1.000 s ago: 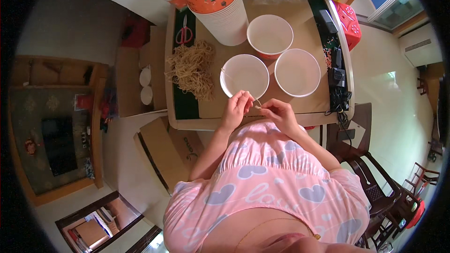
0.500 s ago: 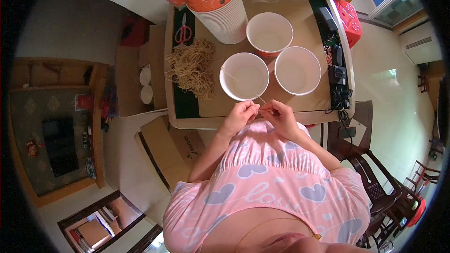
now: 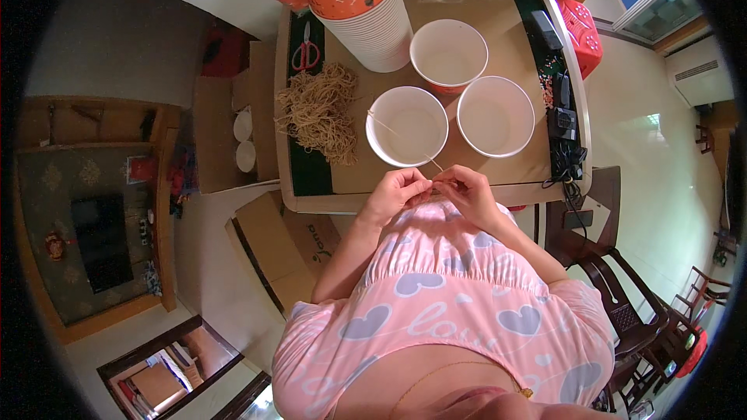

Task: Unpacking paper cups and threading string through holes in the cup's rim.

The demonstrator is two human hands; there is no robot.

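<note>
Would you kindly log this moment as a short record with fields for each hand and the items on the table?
Left hand: pinching a thin pale strand at the table's near edge
Right hand: pinching the same strand, fingertips close to the left hand's
Strand: runs up over the nearest white bowl
Other bowls: two more white ones
Pile of tan strands: left of the bowls
Scissors: red-handled, behind the pile
Stacked cups: far side

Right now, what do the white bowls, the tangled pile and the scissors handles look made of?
Bowls: likely coated paper; thin rolled rims, matte white inside, like the stacked cups. Pile: tan fibre strands, probably jute or paper twine, dry and frizzy. Scissors: red glossy handles, apparently plastic. Both hands pinch one thin strand.
</note>
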